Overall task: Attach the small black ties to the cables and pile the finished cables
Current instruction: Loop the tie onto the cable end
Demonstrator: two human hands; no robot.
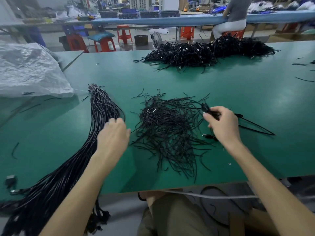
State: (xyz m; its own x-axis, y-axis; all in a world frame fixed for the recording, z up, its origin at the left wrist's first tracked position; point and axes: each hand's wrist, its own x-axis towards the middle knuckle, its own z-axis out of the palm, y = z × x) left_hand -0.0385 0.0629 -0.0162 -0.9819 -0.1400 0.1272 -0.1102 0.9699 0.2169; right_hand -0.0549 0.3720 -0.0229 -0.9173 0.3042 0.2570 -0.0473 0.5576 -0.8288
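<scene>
The right hand (223, 124) pinches one black cable (205, 106) just right of the loose ties (167, 130), while the left hand (113, 135) lies on the cable bundle (102, 108) spilling over the near edge of the desk (238, 92). Its fingertips are hidden, so I cannot tell its grip. Bare green stretches between the ties and the finished pile (209, 51) at the far edge.

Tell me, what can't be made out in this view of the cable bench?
All from the head view:
- Left hand: its fingertips are hidden behind its own back, so whether it grips the bundle of cables is unclear.
- Right hand: its fingers cover the cable; any tie there is hidden.
- Bundle's near end: partly cut off by the bottom edge.
- Far pile: too small to see ties.
</scene>
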